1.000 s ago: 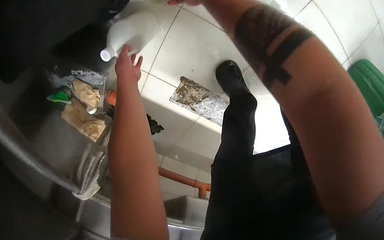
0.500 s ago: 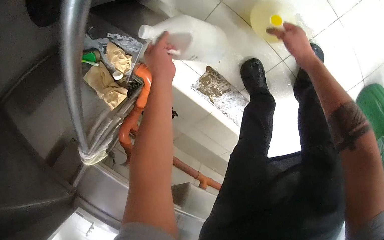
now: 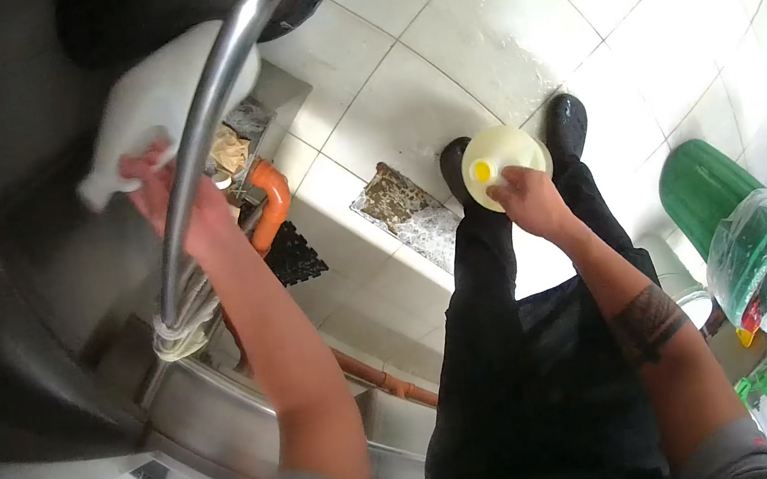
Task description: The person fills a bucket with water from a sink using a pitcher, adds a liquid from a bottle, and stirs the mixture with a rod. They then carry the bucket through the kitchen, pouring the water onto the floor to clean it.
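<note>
My left hand [image 3: 165, 197] is closed round the handle of a white plastic jug [image 3: 152, 96], with its neck tilted down to the left. A curved metal pipe [image 3: 212, 91] passes in front of the jug and hides part of it and of my wrist. My right hand [image 3: 531, 199] grips a pale yellow jug [image 3: 518, 144] near its top, in front of my shoes. Its yellow cap [image 3: 482, 170] faces up, and my fingers are right beside it.
Orange drain pipes [image 3: 274, 202] run low beside a metal sink [image 3: 204, 407]. Crumpled brown paper [image 3: 230, 149] lies beyond them. A dirty floor drain [image 3: 398, 202] is set near my feet. At the right stands a green bin [image 3: 704, 186] with a clear plastic bag over it.
The white jug has moved left in my left hand, from over the floor to behind the metal pipe. My right hand has brought the yellow jug closer to my legs.
</note>
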Demonstrator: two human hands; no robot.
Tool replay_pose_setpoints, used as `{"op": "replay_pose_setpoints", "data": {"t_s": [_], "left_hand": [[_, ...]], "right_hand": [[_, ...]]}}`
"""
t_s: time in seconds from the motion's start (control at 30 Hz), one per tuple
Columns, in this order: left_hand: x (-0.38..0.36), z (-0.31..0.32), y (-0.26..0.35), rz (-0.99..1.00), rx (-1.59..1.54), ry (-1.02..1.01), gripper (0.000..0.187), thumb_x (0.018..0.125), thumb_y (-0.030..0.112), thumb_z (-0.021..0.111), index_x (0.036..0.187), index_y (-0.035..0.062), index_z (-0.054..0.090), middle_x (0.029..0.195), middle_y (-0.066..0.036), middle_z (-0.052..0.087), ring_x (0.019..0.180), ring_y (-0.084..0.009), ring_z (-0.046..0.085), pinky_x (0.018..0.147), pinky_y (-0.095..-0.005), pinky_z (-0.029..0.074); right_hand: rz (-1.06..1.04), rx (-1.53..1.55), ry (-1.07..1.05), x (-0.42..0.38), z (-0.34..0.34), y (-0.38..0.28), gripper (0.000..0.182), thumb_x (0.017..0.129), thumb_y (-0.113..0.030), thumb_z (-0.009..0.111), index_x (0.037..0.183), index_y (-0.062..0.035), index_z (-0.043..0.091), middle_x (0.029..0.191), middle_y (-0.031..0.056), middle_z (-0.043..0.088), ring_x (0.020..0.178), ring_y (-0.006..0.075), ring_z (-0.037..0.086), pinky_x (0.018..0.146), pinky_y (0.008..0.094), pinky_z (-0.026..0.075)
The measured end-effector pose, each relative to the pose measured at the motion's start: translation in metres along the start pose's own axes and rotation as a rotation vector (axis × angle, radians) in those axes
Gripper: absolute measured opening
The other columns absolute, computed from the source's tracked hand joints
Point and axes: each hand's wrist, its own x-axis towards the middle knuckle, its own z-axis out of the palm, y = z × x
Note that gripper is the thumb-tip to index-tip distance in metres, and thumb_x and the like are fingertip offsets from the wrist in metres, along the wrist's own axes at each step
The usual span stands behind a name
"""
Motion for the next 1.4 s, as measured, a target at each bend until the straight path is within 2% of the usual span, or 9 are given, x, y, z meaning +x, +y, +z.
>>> {"op": "replay_pose_setpoints", "data": {"t_s": [0.3, 0.37, 0.47, 0.53, 0.8, 1.0, 1.13, 1.23, 1.4], "left_hand": [[0.097, -0.098, -0.011, 0.396, 0.464, 0.132, 0.022, 0.095, 0.010, 0.058, 0.112, -0.0048, 0.058, 0.109, -0.017, 0.066, 0.099, -0.0236, 0.063, 0.087, -0.0380, 0.051], [0.176, -0.189, -0.033, 1.190, 1.691, -0.207, 0.026, 0.095, 0.005, 0.057, 0.118, -0.0068, 0.056, 0.111, -0.020, 0.064, 0.104, -0.0269, 0.062, 0.095, -0.0396, 0.048], [0.078, -0.095, -0.002, 0.426, 0.921, -0.024, 0.027, 0.093, 0.001, 0.059, 0.119, -0.0075, 0.055, 0.114, -0.022, 0.063, 0.105, -0.0283, 0.062, 0.095, -0.0403, 0.049], [0.048, -0.131, -0.027, 0.945, 0.939, -0.047, 0.029, 0.092, -0.001, 0.062, 0.119, -0.0080, 0.055, 0.115, -0.021, 0.063, 0.107, -0.0270, 0.062, 0.094, -0.0380, 0.048], [-0.187, -0.193, -0.048, -0.207, 1.146, -0.067, 0.030, 0.095, 0.008, 0.060, 0.123, -0.0035, 0.057, 0.120, -0.016, 0.057, 0.103, -0.0223, 0.061, 0.089, -0.0339, 0.050], [-0.307, -0.166, -0.071, -0.307, 0.957, 0.030, 0.020, 0.095, 0.009, 0.063, 0.113, 0.0002, 0.063, 0.106, -0.012, 0.068, 0.097, -0.0213, 0.068, 0.085, -0.0324, 0.053], [-0.340, -0.125, -0.096, -0.309, 0.831, 0.091, 0.020, 0.096, 0.010, 0.060, 0.114, 0.0016, 0.064, 0.106, -0.013, 0.067, 0.096, -0.0225, 0.068, 0.084, -0.0330, 0.054], [-0.345, -0.081, -0.112, -0.214, 0.799, 0.012, 0.020, 0.095, 0.008, 0.061, 0.113, 0.0013, 0.063, 0.105, -0.013, 0.066, 0.095, -0.0233, 0.068, 0.082, -0.0334, 0.055], [-0.304, -0.024, -0.108, -0.135, 0.906, -0.035, 0.026, 0.090, 0.004, 0.063, 0.115, 0.0010, 0.061, 0.106, -0.016, 0.065, 0.092, -0.0251, 0.067, 0.081, -0.0355, 0.054]], "right_hand": [[-0.364, 0.129, 0.070, 0.014, 0.039, -0.098, 0.030, 0.092, -0.029, 0.061, 0.088, 0.0004, 0.060, 0.083, 0.0254, 0.062, 0.084, 0.0449, 0.061, 0.073, 0.0469, 0.049], [-0.359, 0.135, 0.062, 0.030, 0.048, -0.144, 0.031, 0.094, -0.030, 0.060, 0.091, 0.0003, 0.060, 0.082, 0.0252, 0.062, 0.084, 0.0439, 0.062, 0.074, 0.0465, 0.049], [-0.573, 0.157, 0.142, 0.039, 0.061, -0.217, 0.030, 0.096, -0.029, 0.058, 0.092, 0.0003, 0.060, 0.083, 0.0240, 0.063, 0.083, 0.0427, 0.062, 0.075, 0.0471, 0.050], [-0.791, 0.196, 0.234, 0.054, 0.077, -0.253, 0.026, 0.094, -0.026, 0.058, 0.091, -0.0001, 0.060, 0.085, 0.0230, 0.063, 0.083, 0.0422, 0.062, 0.075, 0.0475, 0.050], [-0.882, 0.097, -0.260, 0.097, 0.108, -0.350, 0.026, 0.091, -0.025, 0.060, 0.092, 0.0010, 0.061, 0.096, 0.0235, 0.065, 0.096, 0.0396, 0.064, 0.085, 0.0455, 0.051], [-1.214, 0.736, -0.346, 0.197, 0.206, -0.362, 0.042, 0.089, -0.038, 0.068, 0.116, -0.0053, 0.068, 0.111, 0.0114, 0.070, 0.105, 0.0276, 0.065, 0.100, 0.0303, 0.048], [-0.785, 0.386, -0.298, 0.122, 0.172, -0.386, 0.051, 0.087, -0.042, 0.067, 0.113, 0.0020, 0.067, 0.109, 0.0144, 0.069, 0.110, 0.0298, 0.061, 0.100, 0.0344, 0.046], [-1.331, -0.500, 0.282, 0.085, 0.128, -0.371, 0.044, 0.086, -0.036, 0.068, 0.108, 0.0023, 0.062, 0.114, 0.0172, 0.061, 0.116, 0.0312, 0.053, 0.101, 0.0416, 0.043], [-1.190, -0.097, 0.398, 0.089, 0.065, -0.253, 0.041, 0.088, -0.029, 0.065, 0.113, 0.0029, 0.059, 0.116, 0.0241, 0.058, 0.117, 0.0398, 0.048, 0.103, 0.0489, 0.038]]}}
